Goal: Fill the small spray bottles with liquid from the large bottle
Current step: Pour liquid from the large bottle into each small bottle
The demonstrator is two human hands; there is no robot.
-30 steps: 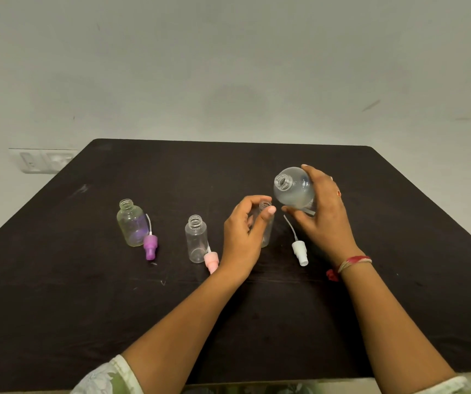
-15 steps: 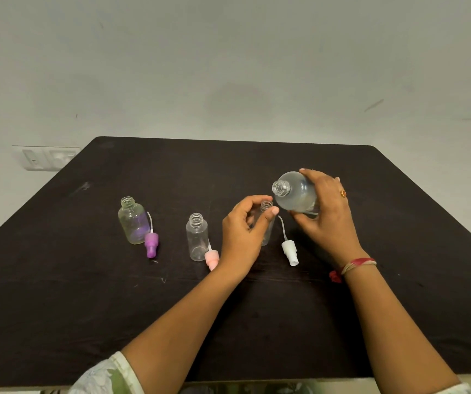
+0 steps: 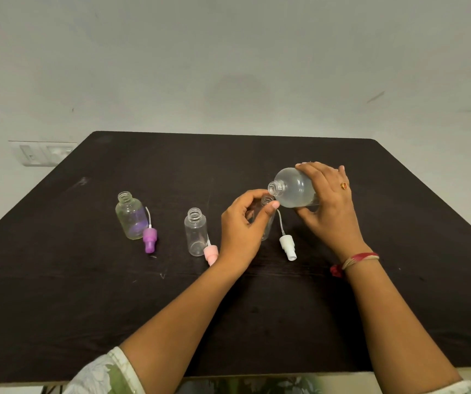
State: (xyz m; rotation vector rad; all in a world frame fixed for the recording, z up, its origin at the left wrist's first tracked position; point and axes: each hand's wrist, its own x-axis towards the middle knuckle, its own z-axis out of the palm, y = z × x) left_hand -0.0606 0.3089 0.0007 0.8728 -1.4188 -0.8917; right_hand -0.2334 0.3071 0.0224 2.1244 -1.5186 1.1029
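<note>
Gripping the large clear round plastic bottle (image 3: 294, 189), the right hand (image 3: 326, 206) tilts its open neck above the small clear spray bottle (image 3: 267, 220) that the left hand (image 3: 242, 226) pinches upright.

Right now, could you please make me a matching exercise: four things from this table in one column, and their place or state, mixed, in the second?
1 large bottle
2 purple spray cap
3 white spray cap
4 middle small bottle

A upright, open, no hand on it
B tilted in the right hand
C lies beside the right small bottle, which the left hand grips
D lies beside the leftmost small bottle

Pairs: 1-B, 2-D, 3-C, 4-A
</note>
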